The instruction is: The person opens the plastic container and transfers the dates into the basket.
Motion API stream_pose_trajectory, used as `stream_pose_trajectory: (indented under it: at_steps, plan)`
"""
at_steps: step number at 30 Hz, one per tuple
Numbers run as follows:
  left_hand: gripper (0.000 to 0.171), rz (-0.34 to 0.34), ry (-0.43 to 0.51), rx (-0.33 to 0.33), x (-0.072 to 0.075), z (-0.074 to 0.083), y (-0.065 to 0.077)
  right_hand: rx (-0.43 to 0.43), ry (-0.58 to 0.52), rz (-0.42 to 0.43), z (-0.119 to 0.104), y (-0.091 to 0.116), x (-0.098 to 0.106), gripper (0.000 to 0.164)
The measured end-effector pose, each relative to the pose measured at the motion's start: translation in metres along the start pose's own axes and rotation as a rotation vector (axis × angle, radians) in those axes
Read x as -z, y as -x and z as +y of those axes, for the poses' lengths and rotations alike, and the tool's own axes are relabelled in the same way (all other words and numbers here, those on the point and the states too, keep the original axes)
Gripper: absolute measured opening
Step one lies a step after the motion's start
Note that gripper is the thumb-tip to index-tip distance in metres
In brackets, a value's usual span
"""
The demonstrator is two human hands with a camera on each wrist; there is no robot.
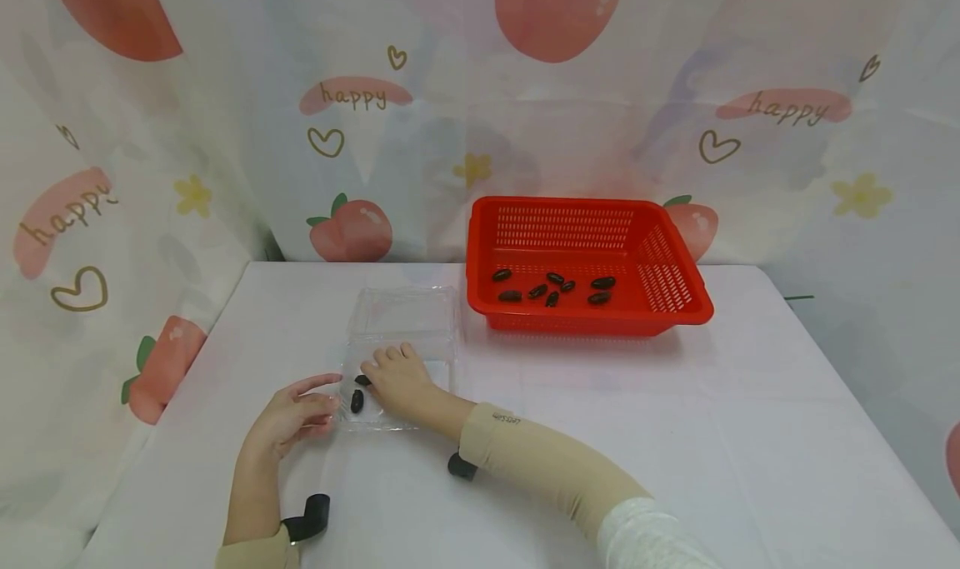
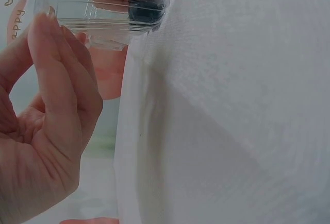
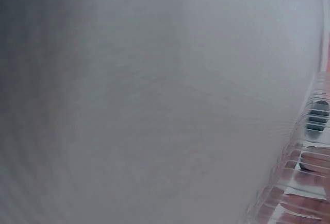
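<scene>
A clear plastic box (image 1: 442, 377) lies on the table with its lid folded back. My right hand (image 1: 401, 383) reaches into it, thumb and fingers pinching a small dark oval piece (image 1: 363, 380). Nearer the box's front left corner lies another dark oval piece (image 1: 357, 401), which shows through the ribbed wall in the right wrist view. My left hand (image 1: 296, 415) is beside the box's left edge, its fingers extended and fingertips right at the wall. The left wrist view shows those fingers (image 2: 56, 80) against the clear side. The right palm's underside is hidden in the head view.
Behind and to the right stands a red perforated basket (image 1: 585, 323) holding several similar dark oval pieces (image 1: 603, 283). A white cloth covers the table (image 1: 600, 419). Printed curtains (image 1: 420, 169) hang along its back and sides. Black wrist mounts (image 1: 309, 517) stick out near both forearms.
</scene>
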State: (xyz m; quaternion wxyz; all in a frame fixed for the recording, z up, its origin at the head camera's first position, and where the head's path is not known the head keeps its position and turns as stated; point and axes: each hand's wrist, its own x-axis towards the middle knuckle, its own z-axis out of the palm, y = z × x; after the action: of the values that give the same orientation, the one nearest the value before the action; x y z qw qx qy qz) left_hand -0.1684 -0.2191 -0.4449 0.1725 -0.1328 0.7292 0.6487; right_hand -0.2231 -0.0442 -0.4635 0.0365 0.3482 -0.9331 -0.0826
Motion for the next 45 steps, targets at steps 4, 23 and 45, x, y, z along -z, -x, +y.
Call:
stream_pose_trajectory:
  at_steps: [4,23,45]
  plan:
    - [0.054,0.001,-0.002,0.004,0.0,0.0,0.0,-0.006,-0.008,0.008,0.001,0.0,0.001,0.029]
    - [0.052,0.022,-0.031,-0.006,0.001,-0.004,-0.003,0.113,0.04,0.157,0.019,0.016,0.02,0.024]
    - [0.05,0.012,-0.014,-0.011,0.001,-0.002,0.0,0.042,0.007,0.356,0.093,0.062,0.048,0.017]
